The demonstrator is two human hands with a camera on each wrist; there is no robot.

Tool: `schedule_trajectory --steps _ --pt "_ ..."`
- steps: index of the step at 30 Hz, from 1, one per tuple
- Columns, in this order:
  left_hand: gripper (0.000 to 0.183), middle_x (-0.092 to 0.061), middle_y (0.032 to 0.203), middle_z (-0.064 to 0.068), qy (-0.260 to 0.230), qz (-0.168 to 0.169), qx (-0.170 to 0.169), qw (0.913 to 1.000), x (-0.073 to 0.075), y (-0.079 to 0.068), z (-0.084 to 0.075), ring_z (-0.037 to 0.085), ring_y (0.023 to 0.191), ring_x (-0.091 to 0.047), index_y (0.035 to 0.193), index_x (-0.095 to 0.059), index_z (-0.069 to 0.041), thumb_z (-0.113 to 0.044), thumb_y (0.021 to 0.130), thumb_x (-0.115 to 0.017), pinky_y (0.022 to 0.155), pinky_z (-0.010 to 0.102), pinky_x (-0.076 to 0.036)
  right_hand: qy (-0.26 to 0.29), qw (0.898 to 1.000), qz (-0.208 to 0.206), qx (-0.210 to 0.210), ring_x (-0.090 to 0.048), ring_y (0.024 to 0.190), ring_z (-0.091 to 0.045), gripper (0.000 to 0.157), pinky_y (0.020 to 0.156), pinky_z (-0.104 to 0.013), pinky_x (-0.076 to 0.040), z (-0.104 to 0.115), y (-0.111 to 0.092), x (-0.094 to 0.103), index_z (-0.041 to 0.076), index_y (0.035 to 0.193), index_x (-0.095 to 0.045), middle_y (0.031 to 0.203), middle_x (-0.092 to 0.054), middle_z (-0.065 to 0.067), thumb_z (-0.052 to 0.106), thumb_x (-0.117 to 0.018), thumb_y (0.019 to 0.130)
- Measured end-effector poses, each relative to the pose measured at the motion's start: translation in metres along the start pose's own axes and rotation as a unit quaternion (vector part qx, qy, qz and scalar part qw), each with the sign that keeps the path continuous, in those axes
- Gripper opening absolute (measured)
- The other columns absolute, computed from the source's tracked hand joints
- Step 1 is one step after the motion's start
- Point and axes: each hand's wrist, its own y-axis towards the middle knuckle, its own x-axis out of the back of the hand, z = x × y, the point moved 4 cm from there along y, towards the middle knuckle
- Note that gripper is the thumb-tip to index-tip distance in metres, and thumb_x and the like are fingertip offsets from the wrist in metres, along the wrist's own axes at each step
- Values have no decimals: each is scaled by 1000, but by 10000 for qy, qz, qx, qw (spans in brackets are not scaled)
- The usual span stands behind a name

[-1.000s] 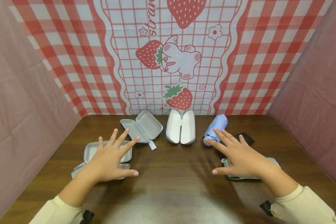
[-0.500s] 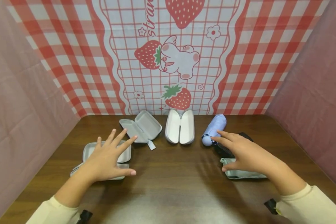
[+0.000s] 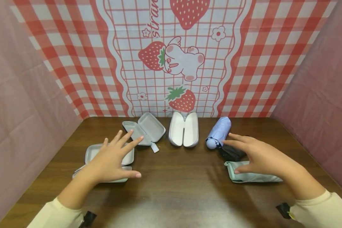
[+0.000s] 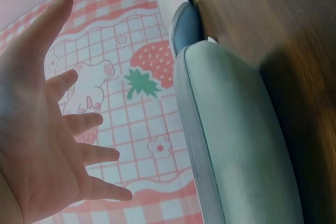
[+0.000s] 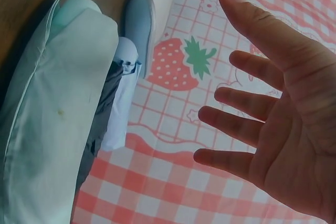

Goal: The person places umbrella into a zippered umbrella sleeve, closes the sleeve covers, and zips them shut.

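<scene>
Green umbrella (image 3: pixel 245 178) (pretty sure it's one) is lying on the table (image 3: pixel 171 193) near my right hand (image 3: pixel 262 157), long side facing me. My fingers are spread apart there, holding nothing; same deal with my left hand (image 3: pixel 109 161), hanging by the open green case (image 3: pixel 127 160). For a decent grab I'd drop the palm, thumb on the near side, fingers over the far side, and squeeze round the middle. Snag: the black umbrella (image 3: pixel 230 154) lies just behind, with the blue umbrella (image 3: pixel 221 128) beyond, so fingertips could catch. Grey case (image 3: pixel 152 126) and white case (image 3: pixel 191 129) sit back, out of the way.
</scene>
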Motion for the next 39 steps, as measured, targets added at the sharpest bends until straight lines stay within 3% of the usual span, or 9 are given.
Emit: schedule_trajectory --steps 9,13,19,25,33,39 --pt "102 -23 159 13 -183 -105 -237 9995 -2 3 -6 44 143 -18 155 -25 -31 -80 72 -59 101 75 -19 -44 9999 -126 -21 -52 119 -42 75 88 -56 -47 -8 -9 1 7 127 -62 135 -53 -23 38 -89 65" --pt "99 -32 154 15 -451 -436 -476 9969 -1 3 -6 41 141 -25 152 -36 -20 -69 73 -70 104 70 -22 -42 9999 -112 -71 -52 119 -41 70 87 -55 -47 -12 -12 -1 6 122 -65 135 -54 -22 38 -89 65" --pt "87 -47 140 16 -736 -964 -790 9895 0 2 -5 35 129 -42 142 -48 -7 -51 74 -80 102 55 -38 -103 9998 -166 -92 -55 115 -40 62 85 -54 -49 -18 -18 -3 7 116 -68 129 -58 -20 35 -90 65" --pt "75 -53 133 17 -937 -1087 -693 9872 0 -1 -2 35 123 -48 135 -55 -2 -38 76 -82 97 54 -43 -169 9997 -189 -64 -56 113 -40 58 86 -55 -48 -23 -25 -5 8 114 -69 126 -60 -19 26 -90 64" --pt "66 -56 121 6 -1072 -1254 -526 9849 2 -10 7 24 110 -55 128 -61 -5 -33 74 -85 89 44 -49 -90 9997 -167 -152 -50 117 -45 61 88 -59 -44 -30 -33 -10 8 114 -69 131 -55 -24 23 -92 60" --pt "60 -58 116 5 -1052 -1474 -583 9817 7 -15 14 22 106 -58 122 -65 -5 -29 72 -86 86 43 -51 -124 9994 -296 -93 -55 112 -45 60 84 -58 -46 -36 -38 -13 8 112 -69 125 -59 -23 20 -92 57"
